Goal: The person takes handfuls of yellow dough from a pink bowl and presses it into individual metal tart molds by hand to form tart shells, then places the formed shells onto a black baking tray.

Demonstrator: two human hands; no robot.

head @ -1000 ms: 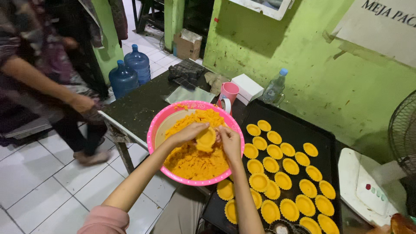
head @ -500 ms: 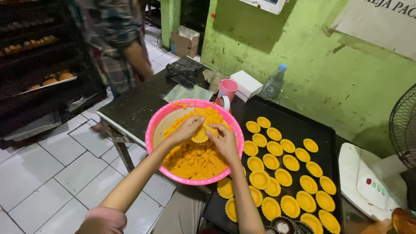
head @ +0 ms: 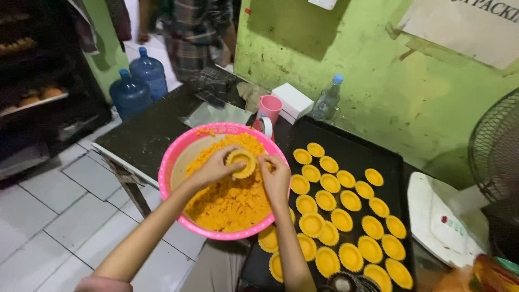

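Observation:
Over a pink bowl (head: 172, 160) full of orange crumbly dough (head: 230, 200), both my hands hold one small round tart shell (head: 241, 163). My left hand (head: 214, 168) grips its left side with fingers curled around the rim. My right hand (head: 274, 175) presses on its right edge. To the right lies a black baking tray (head: 373, 159) carrying several filled yellow tart shells (head: 330, 200) in rows.
A pink mug (head: 268, 112), a white box (head: 292, 100) and a plastic water bottle (head: 326, 100) stand behind the bowl by the green wall. Two blue water jugs (head: 139, 81) sit on the floor at left. A person (head: 194, 32) stands at the back. A fan (head: 494, 162) is at right.
My hands have kept working the dough into a formed shell over the bowl. The person nearby has walked from the left toward the back. My view has shifted slightly.

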